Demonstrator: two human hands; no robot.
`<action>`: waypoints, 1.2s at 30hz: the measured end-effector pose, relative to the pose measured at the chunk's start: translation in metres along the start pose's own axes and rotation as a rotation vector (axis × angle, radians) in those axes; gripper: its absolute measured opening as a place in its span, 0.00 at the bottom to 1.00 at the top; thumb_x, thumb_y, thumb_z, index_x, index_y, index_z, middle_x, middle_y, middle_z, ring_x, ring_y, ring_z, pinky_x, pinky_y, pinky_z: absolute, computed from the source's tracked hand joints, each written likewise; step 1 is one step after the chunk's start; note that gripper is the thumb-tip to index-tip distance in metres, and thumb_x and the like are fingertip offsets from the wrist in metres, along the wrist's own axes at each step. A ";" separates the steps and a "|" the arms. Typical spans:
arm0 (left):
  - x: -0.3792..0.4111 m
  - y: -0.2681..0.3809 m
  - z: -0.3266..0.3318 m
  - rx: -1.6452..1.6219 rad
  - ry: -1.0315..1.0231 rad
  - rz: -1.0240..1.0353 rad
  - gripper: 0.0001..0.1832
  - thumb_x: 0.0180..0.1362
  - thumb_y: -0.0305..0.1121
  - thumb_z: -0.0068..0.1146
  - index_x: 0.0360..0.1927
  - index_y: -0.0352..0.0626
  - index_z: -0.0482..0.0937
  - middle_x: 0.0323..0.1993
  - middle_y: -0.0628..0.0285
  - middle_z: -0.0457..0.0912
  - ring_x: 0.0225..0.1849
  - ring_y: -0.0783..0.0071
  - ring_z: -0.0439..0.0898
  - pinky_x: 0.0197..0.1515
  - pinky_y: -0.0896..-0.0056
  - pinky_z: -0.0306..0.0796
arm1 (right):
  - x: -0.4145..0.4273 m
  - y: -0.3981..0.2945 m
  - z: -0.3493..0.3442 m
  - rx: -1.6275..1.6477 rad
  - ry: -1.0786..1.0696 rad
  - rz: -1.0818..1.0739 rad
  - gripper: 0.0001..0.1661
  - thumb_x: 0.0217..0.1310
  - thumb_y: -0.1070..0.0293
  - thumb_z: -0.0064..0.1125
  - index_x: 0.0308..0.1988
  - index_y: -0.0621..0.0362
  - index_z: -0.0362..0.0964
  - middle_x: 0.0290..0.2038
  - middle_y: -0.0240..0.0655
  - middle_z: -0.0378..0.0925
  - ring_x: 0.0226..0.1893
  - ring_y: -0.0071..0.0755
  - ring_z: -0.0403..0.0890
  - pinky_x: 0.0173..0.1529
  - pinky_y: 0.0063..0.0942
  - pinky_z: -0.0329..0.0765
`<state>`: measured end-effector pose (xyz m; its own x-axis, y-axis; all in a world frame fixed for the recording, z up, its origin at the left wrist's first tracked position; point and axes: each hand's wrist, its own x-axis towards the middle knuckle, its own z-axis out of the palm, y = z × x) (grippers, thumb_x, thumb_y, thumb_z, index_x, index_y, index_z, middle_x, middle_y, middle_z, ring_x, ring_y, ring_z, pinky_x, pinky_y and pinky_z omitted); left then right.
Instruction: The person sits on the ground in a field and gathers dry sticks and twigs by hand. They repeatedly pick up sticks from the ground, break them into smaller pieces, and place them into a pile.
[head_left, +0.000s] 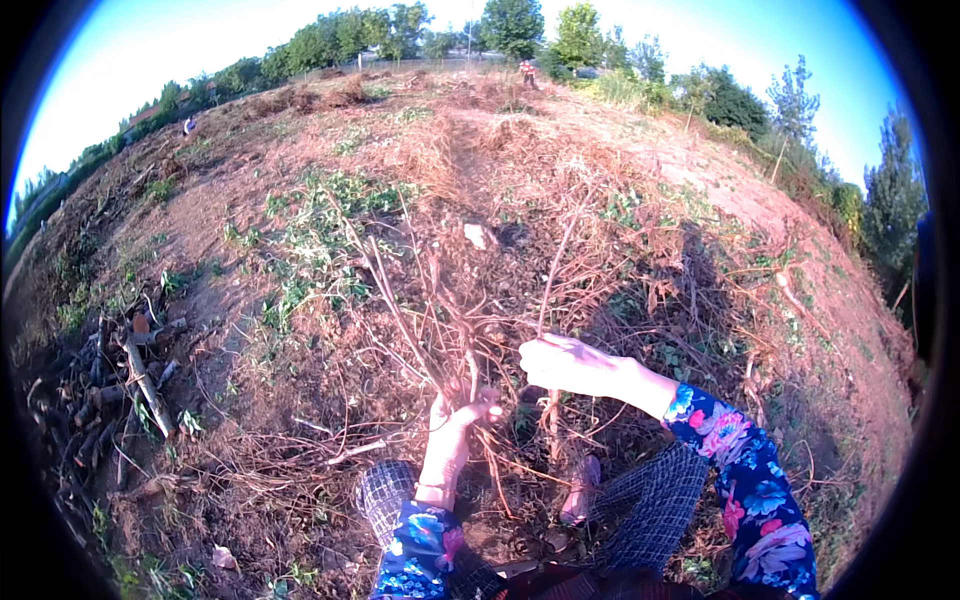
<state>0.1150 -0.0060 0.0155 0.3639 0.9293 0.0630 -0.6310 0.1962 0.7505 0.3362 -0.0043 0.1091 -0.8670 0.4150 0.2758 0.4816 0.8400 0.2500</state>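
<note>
A bundle of thin, dry branches (405, 322) rises from my left hand (454, 427), which is closed around their lower ends. Some stems and roots hang below that hand. To its right, my right hand (574, 365) grips a single thin stick (556, 270) that points up and away from me. Beneath the right hand a short upright stem (554, 424) shows. Both hands are above ground covered in dry twigs, between my bent knees.
Cut logs and sticks (139, 375) are heaped at the left. A pale stone or lump (477, 236) lies ahead. Tangled brush (660, 285) spreads at the right, near my shoe (581, 491). Two people, one in red (528, 72) and another (188, 126), are far off.
</note>
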 end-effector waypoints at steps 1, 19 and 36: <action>0.000 -0.001 0.001 -0.019 -0.023 -0.008 0.16 0.46 0.23 0.52 0.42 0.32 0.73 0.38 0.52 0.79 0.36 0.66 0.81 0.39 0.71 0.75 | 0.012 0.001 0.006 -0.099 0.051 -0.041 0.06 0.47 0.72 0.52 0.31 0.58 0.70 0.37 0.35 0.70 0.46 0.34 0.71 0.52 0.31 0.69; 0.000 -0.004 -0.009 -0.152 -0.094 -0.045 0.24 0.47 0.16 0.53 0.51 0.37 0.67 0.44 0.58 0.75 0.46 0.67 0.75 0.55 0.66 0.68 | 0.046 -0.016 0.051 0.081 0.355 0.162 0.10 0.42 0.75 0.55 0.32 0.57 0.69 0.42 0.35 0.70 0.54 0.38 0.66 0.59 0.38 0.65; -0.006 -0.015 -0.015 -0.277 -0.033 -0.376 0.13 0.51 0.24 0.54 0.42 0.36 0.74 0.34 0.65 0.77 0.34 0.76 0.76 0.38 0.78 0.72 | 0.049 -0.025 0.041 0.294 0.491 0.164 0.12 0.40 0.86 0.52 0.29 0.61 0.69 0.38 0.38 0.72 0.52 0.46 0.70 0.55 0.38 0.70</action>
<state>0.1115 -0.0095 -0.0059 0.6213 0.7680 -0.1553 -0.6088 0.5979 0.5214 0.2763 0.0093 0.0781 -0.5896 0.3963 0.7037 0.4882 0.8690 -0.0803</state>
